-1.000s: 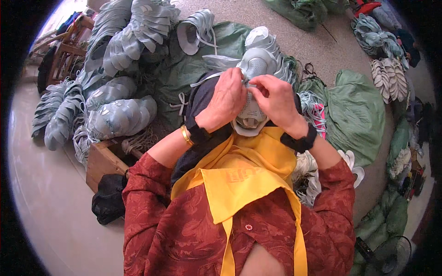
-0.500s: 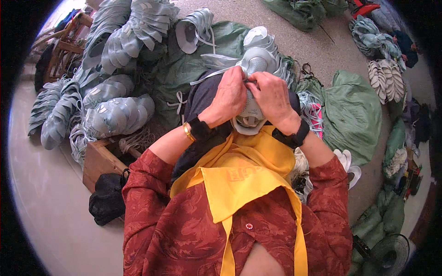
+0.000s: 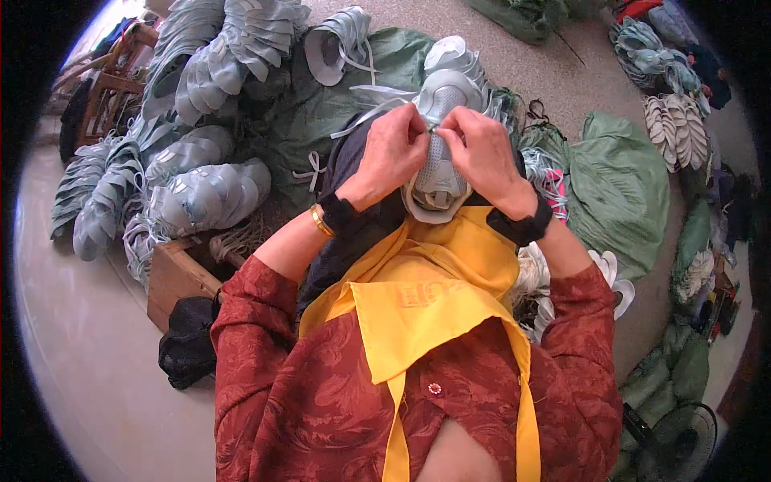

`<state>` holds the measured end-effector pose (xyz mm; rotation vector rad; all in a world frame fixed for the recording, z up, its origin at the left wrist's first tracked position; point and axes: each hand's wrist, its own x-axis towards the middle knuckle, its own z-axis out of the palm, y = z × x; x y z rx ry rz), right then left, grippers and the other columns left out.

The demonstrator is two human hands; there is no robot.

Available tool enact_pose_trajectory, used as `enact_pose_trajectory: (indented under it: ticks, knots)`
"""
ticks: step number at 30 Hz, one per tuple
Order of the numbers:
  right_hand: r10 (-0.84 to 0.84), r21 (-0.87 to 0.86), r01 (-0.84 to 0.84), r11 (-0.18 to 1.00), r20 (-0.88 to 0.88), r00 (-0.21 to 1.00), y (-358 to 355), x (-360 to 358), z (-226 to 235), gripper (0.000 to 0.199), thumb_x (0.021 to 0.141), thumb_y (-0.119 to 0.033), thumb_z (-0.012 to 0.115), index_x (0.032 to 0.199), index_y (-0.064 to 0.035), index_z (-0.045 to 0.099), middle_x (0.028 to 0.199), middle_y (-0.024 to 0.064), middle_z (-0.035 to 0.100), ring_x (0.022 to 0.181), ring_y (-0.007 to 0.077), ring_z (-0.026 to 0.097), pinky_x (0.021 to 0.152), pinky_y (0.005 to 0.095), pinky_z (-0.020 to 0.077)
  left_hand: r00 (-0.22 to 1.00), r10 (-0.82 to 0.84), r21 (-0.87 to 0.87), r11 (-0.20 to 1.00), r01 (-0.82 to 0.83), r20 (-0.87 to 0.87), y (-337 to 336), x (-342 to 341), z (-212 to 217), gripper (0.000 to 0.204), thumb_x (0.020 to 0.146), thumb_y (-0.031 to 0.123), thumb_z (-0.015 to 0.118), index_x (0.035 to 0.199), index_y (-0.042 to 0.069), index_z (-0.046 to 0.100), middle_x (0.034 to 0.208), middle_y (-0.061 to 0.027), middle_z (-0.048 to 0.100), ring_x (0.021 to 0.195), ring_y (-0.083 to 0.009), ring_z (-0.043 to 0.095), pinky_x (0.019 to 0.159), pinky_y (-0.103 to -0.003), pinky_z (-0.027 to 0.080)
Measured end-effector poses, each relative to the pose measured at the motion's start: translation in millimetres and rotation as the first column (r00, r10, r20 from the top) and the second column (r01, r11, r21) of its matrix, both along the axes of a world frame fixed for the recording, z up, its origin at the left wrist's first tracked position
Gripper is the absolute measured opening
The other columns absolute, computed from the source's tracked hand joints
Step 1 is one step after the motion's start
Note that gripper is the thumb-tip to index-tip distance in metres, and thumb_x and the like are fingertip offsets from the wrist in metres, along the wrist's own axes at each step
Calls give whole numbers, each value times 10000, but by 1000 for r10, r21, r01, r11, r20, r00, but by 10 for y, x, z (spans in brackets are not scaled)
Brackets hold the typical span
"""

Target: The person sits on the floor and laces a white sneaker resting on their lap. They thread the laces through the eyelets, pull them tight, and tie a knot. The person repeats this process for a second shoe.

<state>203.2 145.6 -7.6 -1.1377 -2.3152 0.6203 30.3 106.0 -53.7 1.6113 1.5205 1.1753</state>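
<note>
A pale grey mesh shoe upper (image 3: 439, 158) lies on my lap, its opening toward me. Over its far end, my left hand (image 3: 391, 155) has thumb and fingertips pinched together. Facing it, my right hand (image 3: 485, 155) pinches in the same way. Whatever thin thing is between the fingertips is too small to name. Just beyond the hands lies a row of overlapping pale uppers (image 3: 451, 90). White laces (image 3: 377, 106) trail out to its left.
Bundles of pale blue-grey uppers (image 3: 210, 197) are heaped at left, above a wooden box (image 3: 183, 283). A black bag (image 3: 189, 341) sits beside the box. Green sacking (image 3: 617, 201) bulges at right, with white shoe pieces (image 3: 676, 135) farther right. A fan (image 3: 683, 442) stands at lower right.
Both hands have shifted slightly away from me, and their fingers have rearranged. A dark bit seen between the fingertips no longer shows. More of the mesh upper is visible between the hands.
</note>
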Motion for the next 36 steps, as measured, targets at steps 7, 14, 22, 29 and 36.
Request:
enact_pose_trajectory:
  ticks: [7, 14, 22, 29, 36]
  knots:
    - [-88, -458, -9, 889, -191, 978, -258, 379, 476, 123, 924, -110, 715, 891, -3, 665, 746, 24, 645, 631, 94, 575, 583, 267, 467, 998, -64, 74, 995, 63, 9, -22, -6, 155, 185, 802, 40, 729, 915, 15, 584, 805, -114, 597, 715, -258, 611, 643, -364, 501]
    - [-212, -625, -51, 779, -339, 917, -370, 481, 1220, 105, 968, -140, 706, 953, -41, 675, 766, -57, 614, 664, 12, 541, 561, 185, 434, 911, -386, 204, 913, 354, 144, -136, 74, 744, 173, 871, -3, 719, 1011, 26, 621, 897, -55, 647, 769, -136, 599, 686, -285, 495]
    - [-149, -539, -211, 816, -547, 824, -177, 533, 1015, 187, 950, -122, 733, 1092, -14, 676, 904, 4, 692, 739, 73, 644, 693, 212, 529, 740, -370, 80, 915, 396, 562, -140, 123, 782, 81, 1043, 116, 600, 1053, 36, 602, 985, -25, 692, 831, -47, 567, 745, -213, 464]
    - [-241, -496, -119, 860, -599, 763, -67, 526, 916, 164, 950, -75, 719, 1090, 7, 693, 950, 85, 762, 787, 105, 710, 669, 228, 571, 689, -386, 173, 917, 360, 613, -28, 185, 763, 28, 1013, 20, 608, 1021, -7, 607, 1164, -74, 660, 1024, -75, 588, 895, -243, 490]
    - [-233, -491, -86, 867, -551, 802, -15, 440, 932, 170, 974, -107, 698, 1119, -18, 699, 946, 61, 767, 681, 49, 640, 540, 176, 481, 650, -375, 120, 908, 401, 661, 30, 247, 824, 42, 997, 30, 651, 995, -12, 652, 1125, -54, 690, 1040, -79, 609, 919, -247, 496]
